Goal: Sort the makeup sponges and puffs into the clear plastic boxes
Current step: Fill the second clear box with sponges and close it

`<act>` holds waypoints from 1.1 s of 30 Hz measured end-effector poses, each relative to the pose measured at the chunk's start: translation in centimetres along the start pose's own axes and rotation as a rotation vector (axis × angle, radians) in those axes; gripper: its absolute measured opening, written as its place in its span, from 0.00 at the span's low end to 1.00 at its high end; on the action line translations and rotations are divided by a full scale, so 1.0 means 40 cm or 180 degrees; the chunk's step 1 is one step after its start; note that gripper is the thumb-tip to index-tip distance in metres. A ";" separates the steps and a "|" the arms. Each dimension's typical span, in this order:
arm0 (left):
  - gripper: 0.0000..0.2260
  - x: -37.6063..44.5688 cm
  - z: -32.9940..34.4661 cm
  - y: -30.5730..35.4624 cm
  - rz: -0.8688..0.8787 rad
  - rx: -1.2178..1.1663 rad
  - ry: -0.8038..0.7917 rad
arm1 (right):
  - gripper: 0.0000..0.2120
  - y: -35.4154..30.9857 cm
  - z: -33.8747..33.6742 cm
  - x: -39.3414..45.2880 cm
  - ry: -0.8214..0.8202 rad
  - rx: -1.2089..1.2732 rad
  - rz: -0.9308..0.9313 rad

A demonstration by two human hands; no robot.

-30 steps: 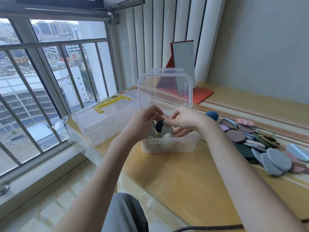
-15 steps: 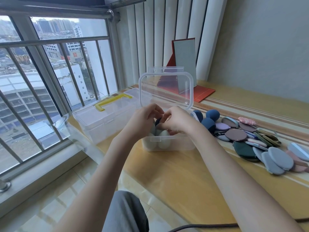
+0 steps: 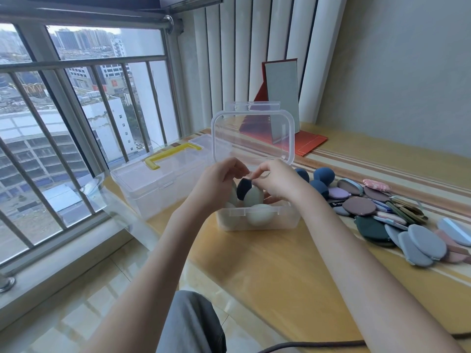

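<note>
The counter point(image 3: 267, 271) fills the lower right of the frame. At centre left on it lies a closed clear case with a yellow handle point(image 3: 163, 184). Right of that, mid-frame, stands the small clear box point(image 3: 257, 217), lid upright, pale sponges inside. Loose puffs point(image 3: 397, 215) spread at right. Over the box, the left hand point(image 3: 216, 182) and right hand point(image 3: 277, 182) curl round a dark blue sponge point(image 3: 243, 188), its long axis near upright, tip upward.
</note>
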State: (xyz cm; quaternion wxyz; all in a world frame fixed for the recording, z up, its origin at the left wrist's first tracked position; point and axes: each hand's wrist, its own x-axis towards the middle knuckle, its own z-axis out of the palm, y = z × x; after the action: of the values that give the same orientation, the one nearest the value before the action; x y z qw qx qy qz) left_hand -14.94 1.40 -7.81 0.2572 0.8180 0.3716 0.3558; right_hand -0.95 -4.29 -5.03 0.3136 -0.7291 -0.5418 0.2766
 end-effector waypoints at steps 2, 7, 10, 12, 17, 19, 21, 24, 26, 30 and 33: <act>0.17 0.002 0.002 0.000 -0.0035 0.0016 0.0026 | 0.04 0.000 0.004 0.001 -0.0168 0.0268 -0.0026; 0.12 0.005 0.003 0.005 -0.0225 0.0227 -0.0153 | 0.06 0.009 0.007 0.006 -0.0116 0.0510 0.0040; 0.13 0.004 -0.001 0.014 -0.0258 0.0463 -0.0231 | 0.09 0.013 0.008 0.007 -0.0090 0.0326 0.0091; 0.15 0.002 -0.004 0.024 -0.0272 0.0591 -0.0253 | 0.12 0.013 0.009 0.008 -0.0048 0.0064 0.0096; 0.16 -0.004 -0.012 0.038 -0.0270 0.0704 -0.0367 | 0.09 0.001 -0.017 -0.009 -0.0474 -0.0037 0.0189; 0.15 -0.005 -0.013 0.040 -0.0245 0.0698 -0.0401 | 0.04 0.000 -0.030 -0.014 -0.0647 0.0223 0.0217; 0.14 -0.007 -0.014 0.040 -0.0243 0.0590 -0.0440 | 0.05 0.005 -0.032 -0.013 -0.0821 0.0417 0.0249; 0.09 -0.011 -0.016 0.035 -0.0254 0.0446 -0.0511 | 0.09 0.011 -0.024 -0.008 -0.0925 0.0527 0.0265; 0.07 -0.012 -0.017 0.030 -0.0244 0.0432 -0.0552 | 0.11 0.014 -0.021 -0.006 -0.0920 0.0511 0.0247; 0.12 -0.012 -0.027 0.031 -0.0323 0.0505 -0.0821 | 0.08 0.014 -0.025 -0.006 -0.0919 0.0616 0.0232; 0.07 -0.009 -0.032 0.034 -0.0312 0.0550 -0.0962 | 0.08 0.014 -0.024 -0.002 -0.0904 0.0399 0.0219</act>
State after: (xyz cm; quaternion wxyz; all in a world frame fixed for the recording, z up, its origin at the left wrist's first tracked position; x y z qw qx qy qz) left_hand -15.52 0.52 -6.24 0.2559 0.8622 0.3973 0.1826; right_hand 0.09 -4.64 -4.82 0.2690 -0.6797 -0.5371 0.4208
